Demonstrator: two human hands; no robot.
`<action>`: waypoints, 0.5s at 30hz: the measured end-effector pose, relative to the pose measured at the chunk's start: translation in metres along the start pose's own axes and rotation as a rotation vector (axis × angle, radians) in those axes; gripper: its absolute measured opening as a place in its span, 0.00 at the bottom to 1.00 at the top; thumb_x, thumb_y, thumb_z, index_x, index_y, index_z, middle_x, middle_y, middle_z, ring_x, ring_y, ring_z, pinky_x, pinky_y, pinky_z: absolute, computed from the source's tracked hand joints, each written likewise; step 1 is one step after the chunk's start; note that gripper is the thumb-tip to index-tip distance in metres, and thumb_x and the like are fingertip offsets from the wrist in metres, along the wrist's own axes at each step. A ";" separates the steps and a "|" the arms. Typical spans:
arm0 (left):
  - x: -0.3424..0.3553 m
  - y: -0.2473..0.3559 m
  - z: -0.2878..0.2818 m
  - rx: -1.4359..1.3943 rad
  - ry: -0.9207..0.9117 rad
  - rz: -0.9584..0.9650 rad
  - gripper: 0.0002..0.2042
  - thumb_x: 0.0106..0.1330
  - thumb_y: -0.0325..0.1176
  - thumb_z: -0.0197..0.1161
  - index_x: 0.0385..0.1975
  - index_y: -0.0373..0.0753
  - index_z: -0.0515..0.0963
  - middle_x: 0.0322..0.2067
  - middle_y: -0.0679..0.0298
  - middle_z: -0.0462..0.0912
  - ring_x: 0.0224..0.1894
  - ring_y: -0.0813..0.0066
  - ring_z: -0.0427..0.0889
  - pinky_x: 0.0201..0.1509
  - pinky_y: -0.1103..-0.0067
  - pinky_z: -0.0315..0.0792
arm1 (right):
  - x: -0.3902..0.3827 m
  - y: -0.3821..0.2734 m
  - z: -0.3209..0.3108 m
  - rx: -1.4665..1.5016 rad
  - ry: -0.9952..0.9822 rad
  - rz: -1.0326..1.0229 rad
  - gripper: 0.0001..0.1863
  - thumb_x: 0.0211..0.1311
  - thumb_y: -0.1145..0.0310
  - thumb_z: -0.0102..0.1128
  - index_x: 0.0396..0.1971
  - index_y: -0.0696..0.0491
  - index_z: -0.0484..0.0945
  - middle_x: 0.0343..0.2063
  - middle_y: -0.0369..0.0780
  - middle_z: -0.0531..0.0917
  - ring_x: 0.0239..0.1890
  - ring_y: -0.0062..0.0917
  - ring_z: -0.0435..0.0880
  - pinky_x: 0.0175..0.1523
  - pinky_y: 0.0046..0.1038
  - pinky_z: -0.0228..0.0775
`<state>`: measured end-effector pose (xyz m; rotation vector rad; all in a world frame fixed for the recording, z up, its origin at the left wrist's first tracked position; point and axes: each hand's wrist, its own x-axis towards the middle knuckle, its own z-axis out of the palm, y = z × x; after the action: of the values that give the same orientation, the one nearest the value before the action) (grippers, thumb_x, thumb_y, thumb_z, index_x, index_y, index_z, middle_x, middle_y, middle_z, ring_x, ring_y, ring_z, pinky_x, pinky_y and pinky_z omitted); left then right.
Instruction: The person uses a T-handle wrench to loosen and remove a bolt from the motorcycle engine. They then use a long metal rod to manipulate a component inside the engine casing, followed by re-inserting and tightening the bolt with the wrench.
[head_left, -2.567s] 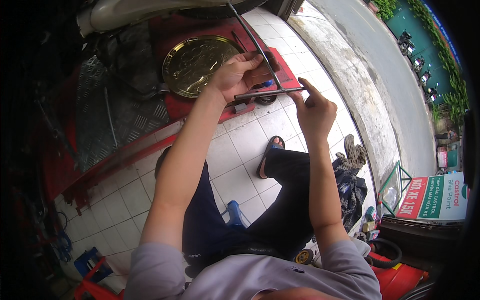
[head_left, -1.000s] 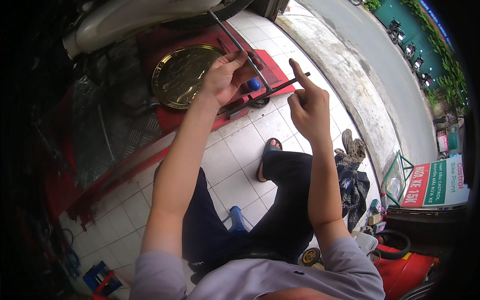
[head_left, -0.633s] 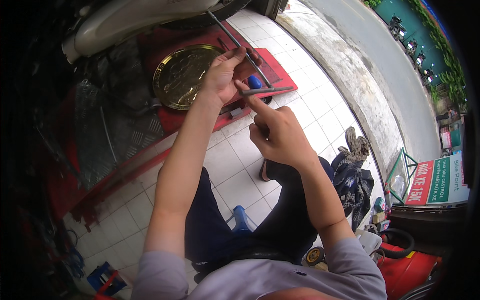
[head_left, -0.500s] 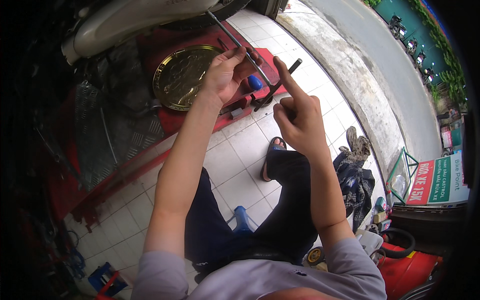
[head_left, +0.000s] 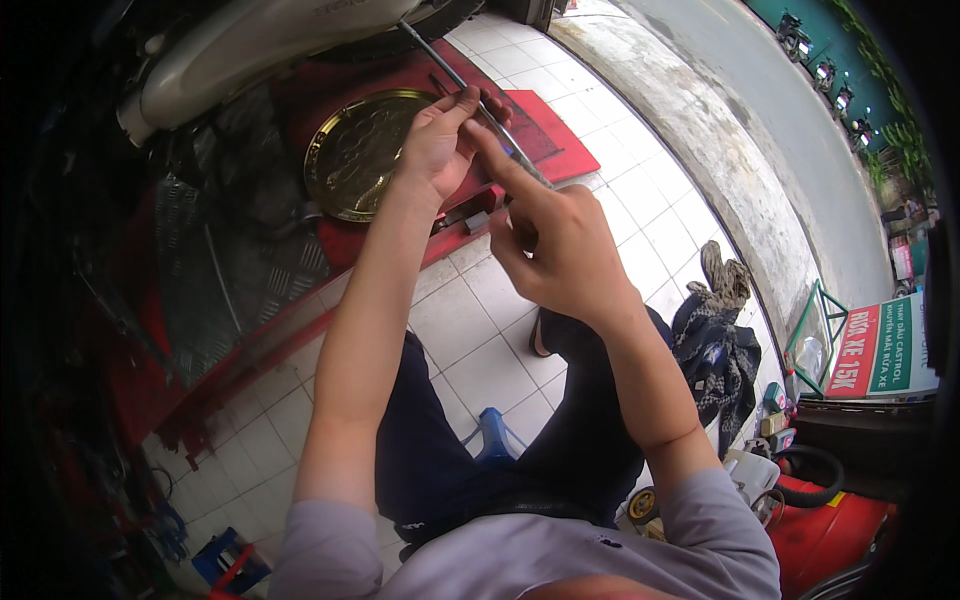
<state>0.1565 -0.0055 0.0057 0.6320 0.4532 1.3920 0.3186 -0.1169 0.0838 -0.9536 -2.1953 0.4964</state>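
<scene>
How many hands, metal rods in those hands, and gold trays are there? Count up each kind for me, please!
Hands: 2, the left hand and the right hand
Rods in the hands: 1, the metal rod in the left hand
Trays: 1, the gold tray
Total: 4

Hands: two – one left hand (head_left: 437,145), one right hand (head_left: 565,245)
Metal rod (head_left: 432,52): one
Round gold tray (head_left: 360,160): one
Red platform (head_left: 572,160): one
Parked motorbikes (head_left: 793,38): at least four across the road
Signboard (head_left: 880,345): one
Yellow-hubbed wheel (head_left: 643,503): one
Dark patterned cloth (head_left: 715,355): one heap – its pieces too tangled to count
Small containers (head_left: 774,398): about three, clustered near the doorway
</scene>
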 end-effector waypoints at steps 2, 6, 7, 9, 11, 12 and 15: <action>0.001 0.002 0.002 0.018 0.002 0.016 0.07 0.66 0.32 0.61 0.36 0.33 0.78 0.34 0.58 0.82 0.39 0.65 0.84 0.48 0.72 0.81 | 0.000 0.012 -0.019 -0.034 0.040 0.181 0.37 0.47 0.77 0.54 0.64 0.48 0.65 0.12 0.46 0.74 0.18 0.37 0.77 0.25 0.36 0.65; -0.001 0.005 -0.001 -0.009 -0.004 0.021 0.08 0.67 0.31 0.60 0.37 0.33 0.78 0.35 0.58 0.83 0.40 0.66 0.84 0.48 0.74 0.81 | -0.009 0.047 -0.018 -0.244 -0.032 0.345 0.36 0.47 0.77 0.52 0.63 0.48 0.67 0.14 0.47 0.76 0.21 0.40 0.78 0.28 0.38 0.67; -0.001 0.008 -0.003 -0.013 -0.012 0.032 0.08 0.67 0.32 0.60 0.37 0.33 0.78 0.35 0.58 0.83 0.40 0.66 0.84 0.48 0.74 0.81 | -0.012 0.053 -0.012 -0.240 -0.164 0.294 0.35 0.47 0.77 0.52 0.62 0.48 0.67 0.15 0.47 0.76 0.22 0.41 0.78 0.29 0.38 0.68; 0.001 0.015 0.000 -0.023 -0.034 0.045 0.08 0.67 0.32 0.60 0.36 0.33 0.78 0.35 0.59 0.83 0.40 0.68 0.84 0.47 0.75 0.81 | -0.015 0.056 -0.002 -0.233 -0.423 0.196 0.34 0.47 0.77 0.51 0.61 0.48 0.69 0.16 0.47 0.77 0.23 0.42 0.78 0.30 0.39 0.69; 0.002 0.016 0.002 0.003 -0.020 0.045 0.08 0.67 0.33 0.60 0.36 0.33 0.78 0.35 0.59 0.83 0.40 0.68 0.84 0.47 0.76 0.81 | -0.017 0.040 0.011 -0.152 -0.451 0.048 0.34 0.46 0.78 0.51 0.60 0.49 0.69 0.17 0.47 0.78 0.23 0.42 0.79 0.30 0.40 0.70; 0.003 0.015 0.001 0.006 -0.007 0.040 0.08 0.66 0.33 0.60 0.36 0.33 0.78 0.35 0.59 0.83 0.40 0.68 0.84 0.47 0.76 0.81 | -0.016 0.030 0.012 -0.119 -0.388 0.010 0.34 0.46 0.78 0.52 0.60 0.49 0.69 0.16 0.47 0.77 0.22 0.42 0.79 0.29 0.40 0.69; 0.003 0.009 -0.002 -0.004 -0.006 0.031 0.08 0.67 0.32 0.59 0.37 0.32 0.78 0.36 0.57 0.83 0.42 0.65 0.84 0.49 0.74 0.81 | -0.009 0.013 0.001 -0.011 -0.176 -0.019 0.34 0.45 0.78 0.52 0.60 0.49 0.69 0.13 0.46 0.75 0.19 0.40 0.77 0.27 0.39 0.67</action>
<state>0.1488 -0.0014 0.0106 0.6419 0.4380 1.4195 0.3287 -0.1150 0.0718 -0.9243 -2.3639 0.5788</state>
